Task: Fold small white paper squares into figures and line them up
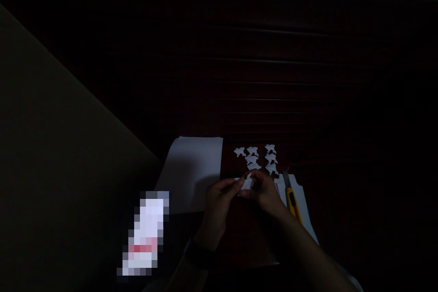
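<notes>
Plainly, the broadest thing under my fingers is the dark tabletop [251, 242]. To their left lies the large white sheet [198, 159], probably set aside to leave the middle bare for close work. Right of them is a stack of paper [306, 203], partly under my right forearm. My left hand [217, 196] and right hand [268, 191] meet in the middle, thumbs and fingers nearly closed, pinching the small folded paper [247, 184] from both ends, I'd say to keep its creases steady. My fingertips cover much of it, so I can't tell its full shape. Just right of my right fingers, a yellow cutter [292, 203] rests on the stack, likely there for easy reach, though my forearm stands in the way of its near end. Smallest are the folded paper pieces [252, 151], just beyond my fingertips, mostly in two columns, perhaps to keep them sorted; they crowd the space ahead.
</notes>
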`<state>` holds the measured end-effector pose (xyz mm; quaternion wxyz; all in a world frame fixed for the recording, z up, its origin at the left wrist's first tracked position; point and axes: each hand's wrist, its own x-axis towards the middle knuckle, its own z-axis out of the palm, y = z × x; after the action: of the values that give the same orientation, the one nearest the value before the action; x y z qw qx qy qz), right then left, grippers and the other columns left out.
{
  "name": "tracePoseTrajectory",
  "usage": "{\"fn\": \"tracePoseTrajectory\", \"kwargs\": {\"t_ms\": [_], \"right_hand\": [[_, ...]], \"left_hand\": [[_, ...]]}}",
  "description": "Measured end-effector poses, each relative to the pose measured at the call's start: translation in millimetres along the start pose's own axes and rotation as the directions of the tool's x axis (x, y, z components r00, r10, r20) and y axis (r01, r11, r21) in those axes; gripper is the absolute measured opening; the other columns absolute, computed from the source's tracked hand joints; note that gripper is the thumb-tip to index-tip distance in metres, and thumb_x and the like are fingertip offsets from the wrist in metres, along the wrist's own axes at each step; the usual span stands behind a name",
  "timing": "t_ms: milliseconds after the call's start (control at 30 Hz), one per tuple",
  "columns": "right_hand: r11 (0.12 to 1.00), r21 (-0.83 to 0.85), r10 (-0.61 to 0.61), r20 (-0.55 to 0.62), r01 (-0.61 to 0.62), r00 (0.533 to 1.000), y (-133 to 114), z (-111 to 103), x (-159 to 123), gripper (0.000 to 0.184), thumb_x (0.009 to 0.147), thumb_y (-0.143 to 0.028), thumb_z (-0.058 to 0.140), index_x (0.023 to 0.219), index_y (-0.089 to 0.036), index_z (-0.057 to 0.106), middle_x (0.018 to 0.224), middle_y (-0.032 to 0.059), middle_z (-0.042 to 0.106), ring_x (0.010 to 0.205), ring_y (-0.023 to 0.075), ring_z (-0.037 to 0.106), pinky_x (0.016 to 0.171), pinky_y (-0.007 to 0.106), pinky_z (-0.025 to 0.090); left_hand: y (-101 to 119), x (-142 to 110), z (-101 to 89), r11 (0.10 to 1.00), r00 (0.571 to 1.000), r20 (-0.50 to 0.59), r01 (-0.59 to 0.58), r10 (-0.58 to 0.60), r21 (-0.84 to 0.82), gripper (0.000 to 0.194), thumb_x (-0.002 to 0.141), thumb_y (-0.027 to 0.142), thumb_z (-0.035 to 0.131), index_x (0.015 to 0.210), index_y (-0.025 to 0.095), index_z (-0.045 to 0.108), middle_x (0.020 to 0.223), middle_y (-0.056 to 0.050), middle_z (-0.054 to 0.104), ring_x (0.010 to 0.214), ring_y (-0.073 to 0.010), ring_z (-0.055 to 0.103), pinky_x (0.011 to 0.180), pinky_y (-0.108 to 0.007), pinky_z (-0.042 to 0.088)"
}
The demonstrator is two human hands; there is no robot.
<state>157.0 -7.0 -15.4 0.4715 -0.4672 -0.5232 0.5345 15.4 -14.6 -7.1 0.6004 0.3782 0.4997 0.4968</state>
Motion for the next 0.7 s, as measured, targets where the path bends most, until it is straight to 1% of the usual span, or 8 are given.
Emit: {"fn": "tracePoseTrajectory", "kwargs": {"t_ms": [167, 267, 400, 467, 600, 633, 700], "right_hand": [[1.0, -0.016, -0.012, 0.045, 0.013, 0.999, -6.2, -0.2, -0.6, 0.025, 0.066, -0.027, 0.072, 0.086, -0.019, 0.059, 0.078, 0.0, 0.061, 0.07, 0.015, 0.055, 0.062, 0.026, 0.044], [0.998, -0.054, -0.023, 0.011, 0.024, 1.0, -6.7, 0.4, -1.0, 0.023, 0.066, -0.028, 0.072, 0.084, -0.02, 0.06, 0.074, -0.0013, 0.059, 0.065, 0.0137, 0.052, 0.058, 0.024, 0.042], [0.997, -0.072, -0.001, -0.002, 0.001, 1.0, -3.5, -1.6, -1.0, 0.024, 0.066, -0.027, 0.072, 0.086, -0.021, 0.059, 0.068, -0.0033, 0.055, 0.059, 0.0128, 0.049, 0.053, 0.023, 0.039], [0.996, -0.093, -0.008, 0.008, 0.008, 1.0, -3.8, -3.1, -0.7, 0.026, 0.065, -0.024, 0.072, 0.087, -0.021, 0.06, 0.071, -0.0027, 0.057, 0.064, 0.0143, 0.052, 0.057, 0.024, 0.04], [0.989, -0.136, -0.048, 0.044, 0.053, 0.998, -6.2, -4.5, 0.0, 0.029, 0.063, -0.02, 0.073, 0.09, -0.021, 0.063, 0.084, -0.0001, 0.063, 0.08, 0.0178, 0.056, 0.072, 0.028, 0.043], [0.99, -0.132, -0.047, 0.055, 0.054, 0.997, -5.9, -4.4, 0.0, 0.028, 0.063, -0.019, 0.073, 0.09, -0.021, 0.064, 0.084, 0.0001, 0.063, 0.081, 0.0178, 0.056, 0.073, 0.029, 0.043], [0.992, -0.118, -0.028, 0.057, 0.034, 0.998, -3.8, -4.4, 0.1, 0.027, 0.062, -0.018, 0.074, 0.088, -0.02, 0.065, 0.08, -0.0005, 0.063, 0.077, 0.017, 0.056, 0.07, 0.028, 0.043]], "left_hand": [[-0.9, 1.6, -1.5, 0.999, 1.0, -0.007, -0.012, 0.013, 0.03, 0.021, 0.068, 0.032, 0.071, 0.078, 0.015, 0.073, 0.079, -0.007, 0.072, 0.073, -0.0191, 0.063, 0.064, -0.026, 0.047], [-1.4, 1.9, -1.1, 1.0, 1.0, 0.01, -0.011, 0.011, 0.025, 0.018, 0.066, 0.031, 0.072, 0.076, 0.016, 0.073, 0.077, -0.006, 0.072, 0.072, -0.0184, 0.063, 0.065, -0.026, 0.046], [0.6, 1.1, 0.5, 1.0, 1.0, -0.007, 0.013, -0.013, 0.014, 0.016, 0.064, 0.03, 0.074, 0.073, 0.016, 0.073, 0.074, -0.005, 0.071, 0.07, -0.0173, 0.062, 0.063, -0.025, 0.046], [2.2, 0.2, 0.9, 0.999, 1.0, -0.003, 0.023, -0.023, 0.028, 0.016, 0.065, 0.03, 0.073, 0.072, 0.016, 0.073, 0.072, -0.005, 0.071, 0.069, -0.0168, 0.062, 0.062, -0.024, 0.045], [4.8, -2.2, 0.5, 0.999, 0.999, 0.029, 0.031, -0.032, 0.042, 0.013, 0.066, 0.028, 0.072, 0.07, 0.016, 0.073, 0.07, -0.005, 0.07, 0.069, -0.0164, 0.062, 0.062, -0.024, 0.045], [5.1, -2.6, 0.3, 0.998, 0.999, 0.035, 0.037, -0.039, 0.048, 0.012, 0.067, 0.028, 0.072, 0.069, 0.016, 0.072, 0.068, -0.004, 0.07, 0.069, -0.0163, 0.061, 0.062, -0.024, 0.044], [5.2, -3.1, -0.4, 0.996, 0.997, 0.048, 0.052, -0.055, 0.067, 0.011, 0.066, 0.026, 0.072, 0.067, 0.015, 0.072, 0.066, -0.004, 0.069, 0.067, -0.0162, 0.061, 0.061, -0.024, 0.044]]}}
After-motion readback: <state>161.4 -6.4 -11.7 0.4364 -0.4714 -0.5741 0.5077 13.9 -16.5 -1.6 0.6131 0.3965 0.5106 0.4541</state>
